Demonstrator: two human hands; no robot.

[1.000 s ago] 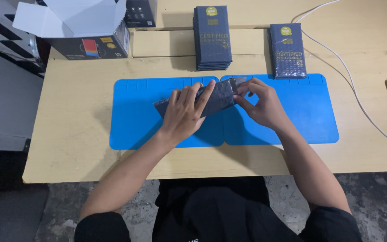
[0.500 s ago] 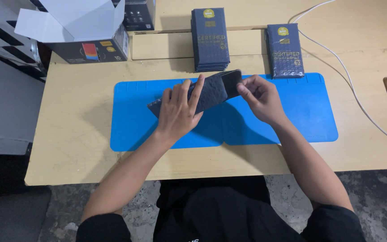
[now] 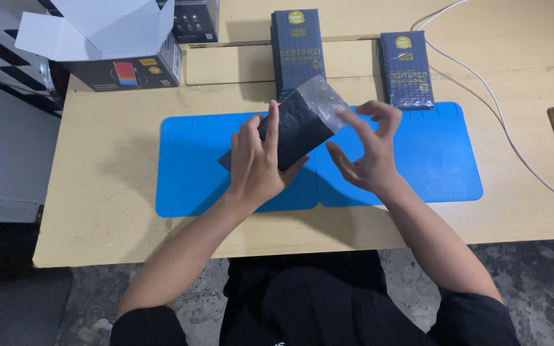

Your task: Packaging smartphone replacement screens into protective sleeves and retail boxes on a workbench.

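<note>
Wooden desk (image 3: 117, 192), blue mat (image 3: 418, 166) mid-frame: left hand (image 3: 258, 163) grips a dark box (image 3: 296, 122), clear wrap partly off; right hand (image 3: 367, 150) spread beside it.

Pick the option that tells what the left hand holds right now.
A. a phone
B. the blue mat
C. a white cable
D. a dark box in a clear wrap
D: the left hand grips a dark box above the blue mat, its clear wrap sticking out at the upper end.
</note>
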